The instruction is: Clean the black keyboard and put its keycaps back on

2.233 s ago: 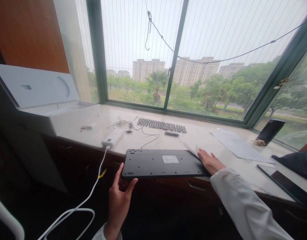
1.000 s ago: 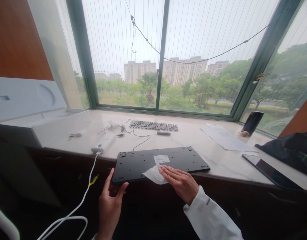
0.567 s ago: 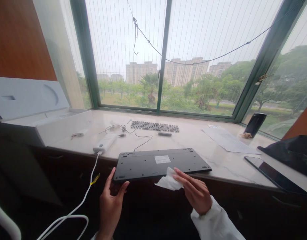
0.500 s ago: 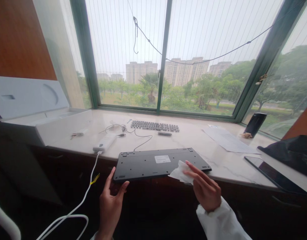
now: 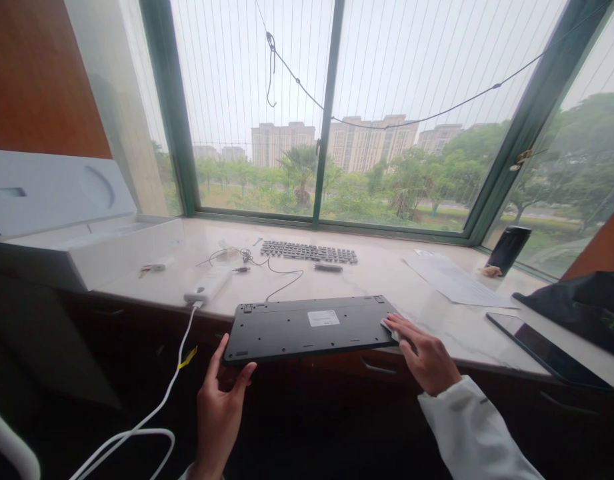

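Under right hand [image 5: 427, 355], wipe [image 5: 393, 334] on flat rectangular keyboard [image 5: 307, 335]

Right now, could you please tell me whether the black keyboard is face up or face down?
Face down: the black keyboard has its underside upward, showing a white label and a foot pad.

White wipe [image 5: 395, 335] mostly hidden under right hand [image 5: 427, 353].
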### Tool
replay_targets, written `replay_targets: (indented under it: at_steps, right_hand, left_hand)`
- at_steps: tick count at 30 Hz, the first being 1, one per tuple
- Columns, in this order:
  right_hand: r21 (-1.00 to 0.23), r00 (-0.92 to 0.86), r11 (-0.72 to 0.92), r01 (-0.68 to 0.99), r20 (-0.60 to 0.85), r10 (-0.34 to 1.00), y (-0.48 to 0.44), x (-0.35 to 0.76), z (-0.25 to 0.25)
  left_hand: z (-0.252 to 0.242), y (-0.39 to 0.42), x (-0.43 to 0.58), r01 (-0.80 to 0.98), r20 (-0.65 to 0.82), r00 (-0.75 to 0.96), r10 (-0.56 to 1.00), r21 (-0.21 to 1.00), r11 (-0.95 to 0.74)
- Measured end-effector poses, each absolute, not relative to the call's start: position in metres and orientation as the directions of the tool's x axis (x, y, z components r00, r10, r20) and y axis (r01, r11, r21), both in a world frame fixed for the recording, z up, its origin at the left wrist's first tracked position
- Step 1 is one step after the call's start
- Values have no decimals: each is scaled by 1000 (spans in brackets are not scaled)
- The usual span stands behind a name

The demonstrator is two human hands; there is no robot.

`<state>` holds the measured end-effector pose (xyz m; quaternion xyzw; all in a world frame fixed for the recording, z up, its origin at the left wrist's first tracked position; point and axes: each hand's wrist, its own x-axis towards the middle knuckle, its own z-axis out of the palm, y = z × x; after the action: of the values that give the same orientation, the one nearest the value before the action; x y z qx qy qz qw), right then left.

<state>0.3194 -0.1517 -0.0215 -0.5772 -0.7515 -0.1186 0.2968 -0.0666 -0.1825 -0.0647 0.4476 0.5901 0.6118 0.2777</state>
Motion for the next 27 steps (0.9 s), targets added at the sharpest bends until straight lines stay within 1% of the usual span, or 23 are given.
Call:
replay_targets:
  at_steps: [5, 9, 11, 13, 17, 20, 22, 24, 27]
  right_hand:
    - [-132, -170, 320, 938, 630, 758, -157, 280, -23]
    - [-91, -301, 473, 877, 663, 685, -159, 237, -26]
    - [-108, -346, 541, 834, 663, 664, -162, 209, -25]
    - [-160, -375, 599, 785, 647, 664, -166, 177, -21]
    - [-262, -459, 674, 690, 562, 688, -168, 117, -7]
    - [-313, -555, 716, 624, 467, 688, -157, 83, 3]
    - [-316, -616, 731, 605, 396, 681, -145, 66, 6]
    - [-292, -665, 744, 601, 333, 668, -129, 52, 8]
    - [-253, -723, 775, 579, 280, 631, -107, 35, 11]
  left_hand:
    - [-67, -182, -66, 174, 218, -449, 866, 973, -155]
    - [-69, -182, -66, 173, 233, -448, 863, 970, -173]
    - [-70, -182, -65, 172, 238, -449, 861, 969, -178]
    - [-70, -182, -66, 172, 238, -453, 859, 969, -178]
    - [-69, -180, -66, 129, 222, -450, 865, 975, -183]
    - [-68, -179, -67, 85, 205, -444, 872, 979, -187]
    - [-68, -180, -68, 70, 195, -445, 874, 981, -183]
    - [-68, -180, -68, 67, 183, -448, 875, 983, -171]
    - [-67, -181, -68, 76, 169, -451, 877, 986, -151]
